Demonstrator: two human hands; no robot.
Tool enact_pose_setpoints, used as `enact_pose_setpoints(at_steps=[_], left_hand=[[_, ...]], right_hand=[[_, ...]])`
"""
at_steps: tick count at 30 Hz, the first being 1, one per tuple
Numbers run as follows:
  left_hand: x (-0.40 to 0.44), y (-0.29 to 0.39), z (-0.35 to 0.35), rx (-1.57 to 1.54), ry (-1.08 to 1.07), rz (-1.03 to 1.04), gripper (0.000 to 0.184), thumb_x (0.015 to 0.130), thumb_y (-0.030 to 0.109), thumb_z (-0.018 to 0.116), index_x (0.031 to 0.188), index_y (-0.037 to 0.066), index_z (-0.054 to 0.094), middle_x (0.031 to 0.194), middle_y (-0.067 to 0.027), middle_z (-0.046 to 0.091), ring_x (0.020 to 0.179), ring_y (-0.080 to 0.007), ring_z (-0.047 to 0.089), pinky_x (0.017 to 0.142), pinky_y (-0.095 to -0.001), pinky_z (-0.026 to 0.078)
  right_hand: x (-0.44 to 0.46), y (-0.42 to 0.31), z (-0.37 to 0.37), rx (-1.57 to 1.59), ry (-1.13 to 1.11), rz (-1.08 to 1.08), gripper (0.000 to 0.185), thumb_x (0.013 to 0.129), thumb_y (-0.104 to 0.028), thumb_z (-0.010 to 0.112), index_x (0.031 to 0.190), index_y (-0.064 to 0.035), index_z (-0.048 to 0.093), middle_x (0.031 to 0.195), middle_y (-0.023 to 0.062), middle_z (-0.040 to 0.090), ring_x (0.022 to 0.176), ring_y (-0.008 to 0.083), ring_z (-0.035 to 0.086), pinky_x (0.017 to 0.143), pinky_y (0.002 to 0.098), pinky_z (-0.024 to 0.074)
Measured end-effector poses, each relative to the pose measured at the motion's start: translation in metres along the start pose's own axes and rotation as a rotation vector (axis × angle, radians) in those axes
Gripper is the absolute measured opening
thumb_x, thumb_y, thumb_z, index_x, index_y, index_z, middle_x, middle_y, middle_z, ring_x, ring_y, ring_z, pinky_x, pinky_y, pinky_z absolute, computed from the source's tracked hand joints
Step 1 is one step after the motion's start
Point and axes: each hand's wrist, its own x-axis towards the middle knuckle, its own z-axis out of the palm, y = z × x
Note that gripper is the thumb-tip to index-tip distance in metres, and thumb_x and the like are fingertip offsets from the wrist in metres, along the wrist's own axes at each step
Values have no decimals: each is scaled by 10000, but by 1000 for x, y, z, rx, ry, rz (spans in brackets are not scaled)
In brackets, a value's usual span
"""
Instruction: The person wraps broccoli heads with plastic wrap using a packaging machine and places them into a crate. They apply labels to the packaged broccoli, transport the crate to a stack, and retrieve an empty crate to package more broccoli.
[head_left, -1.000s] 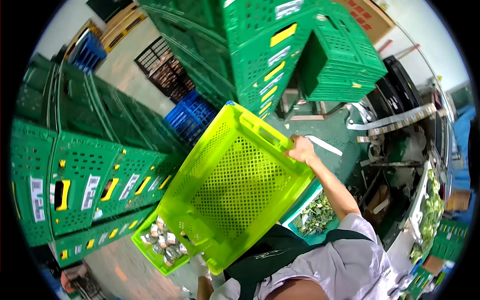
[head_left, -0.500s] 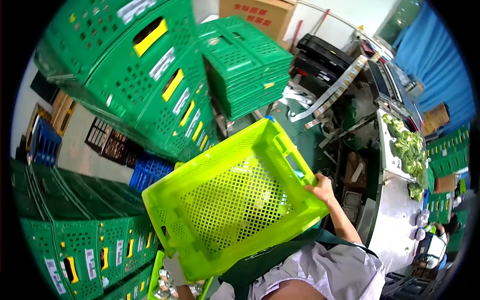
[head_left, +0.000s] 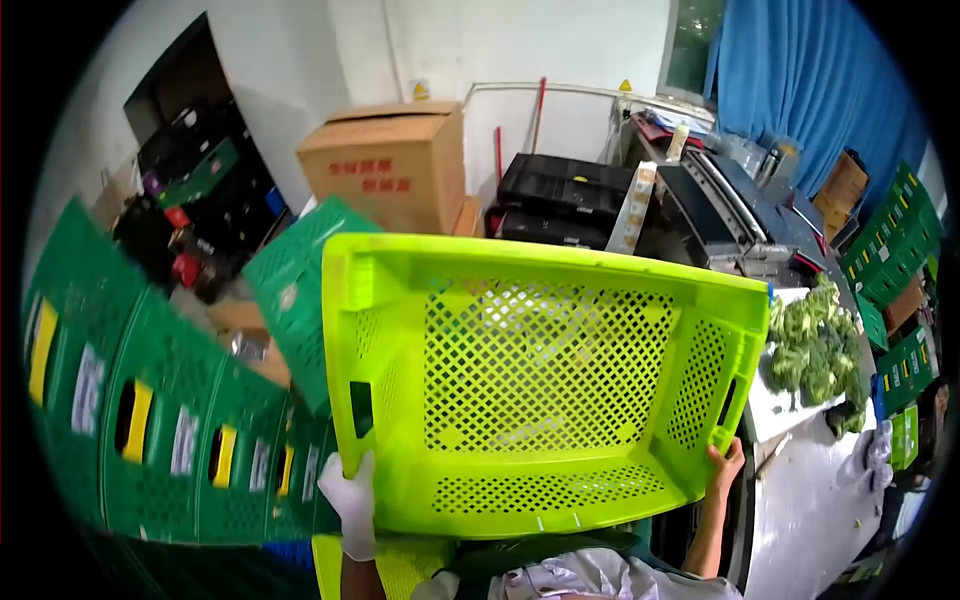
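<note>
A lime-green plastic crate [head_left: 600, 270] with mesh sides is held up in front of me, tilted so that its open inside faces me. It looks empty. My left hand [head_left: 350, 500], in a white glove, grips its left end below the handle slot. On the right end, my bare right hand [head_left: 725, 462] is closed around the edge near the other slot; some of its fingers are hidden behind the wall. Below, partly covered by the held crate, another lime-green crate [head_left: 415, 565] shows at the bottom.
Stacked dark-green crates [head_left: 150, 340] stand close on the left, with folded green crates [head_left: 300, 290] behind. A cardboard box [head_left: 390, 170] and black crates [head_left: 560, 190] are at the back. Broccoli [head_left: 815, 340] lies on the steel table [head_left: 810, 490] at right. A person is partly visible at far right.
The held crate has turned from slanting to nearly level and is raised more upright toward the back wall. My view has lifted. Both hands keep their hold.
</note>
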Motion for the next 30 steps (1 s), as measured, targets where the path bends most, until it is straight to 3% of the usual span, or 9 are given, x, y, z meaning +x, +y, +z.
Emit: enact_pose_setpoints(at_steps=[6, 9, 11, 16, 21, 24, 28, 30], left_hand=[[139, 79, 118, -99, -111, 41, 175, 705, 73, 714, 771, -43, 600, 640, -118, 555, 556, -204, 515, 557, -314, 415], [193, 98, 156, -143, -123, -29, 154, 726, 63, 697, 808, -45, 624, 685, -90, 605, 596, -143, 538, 581, -278, 430], [225, 103, 174, -189, -148, -70, 143, 748, 59, 683, 827, -51, 638, 731, -54, 635, 648, -92, 544, 600, -256, 439], [340, 125, 257, -267, -216, -113, 147, 789, 64, 656, 881, -50, 650, 747, -18, 635, 653, -69, 538, 595, -225, 432], [471, 105, 400, -405, -269, -50, 186, 800, 97, 653, 907, -55, 652, 768, -23, 642, 661, -74, 540, 593, -239, 434], [546, 84, 509, -253, -276, 55, 225, 796, 180, 665, 862, -35, 661, 704, -69, 656, 646, -81, 551, 596, -275, 444], [592, 79, 622, -92, -320, -10, 285, 785, 267, 664, 801, -18, 658, 654, -108, 641, 579, -178, 581, 578, -329, 447], [611, 76, 669, -177, -444, -107, 279, 787, 266, 657, 780, -13, 654, 652, -125, 640, 583, -210, 593, 578, -339, 447]], right_hand=[[114, -15, 57, -1, 136, 38, 303, 664, -84, 686, 912, 23, 549, 790, 45, 574, 682, 122, 522, 647, 255, 427], [161, -27, 99, -4, 89, 68, 315, 667, -88, 704, 926, 23, 562, 797, 51, 586, 686, 131, 538, 650, 256, 441], [187, -25, 127, 1, 64, 73, 292, 670, -46, 700, 922, 20, 569, 810, 51, 598, 701, 134, 549, 656, 259, 449], [288, -23, 231, -50, 82, 108, 254, 664, 8, 696, 893, 18, 588, 775, 46, 604, 683, 125, 552, 648, 257, 453], [422, -9, 340, -104, 104, 24, 240, 660, -10, 704, 868, 16, 587, 766, 49, 606, 662, 127, 552, 630, 266, 453], [515, 20, 399, -174, 148, 28, 284, 642, -40, 711, 893, 23, 593, 775, 62, 616, 676, 141, 567, 633, 272, 458], [598, 30, 458, -375, 223, 89, 310, 635, -71, 712, 907, 32, 606, 780, 85, 637, 666, 162, 595, 638, 288, 473], [639, 44, 475, -583, 198, 159, 351, 610, -118, 731, 907, 35, 620, 788, 107, 655, 697, 174, 622, 660, 297, 483]])
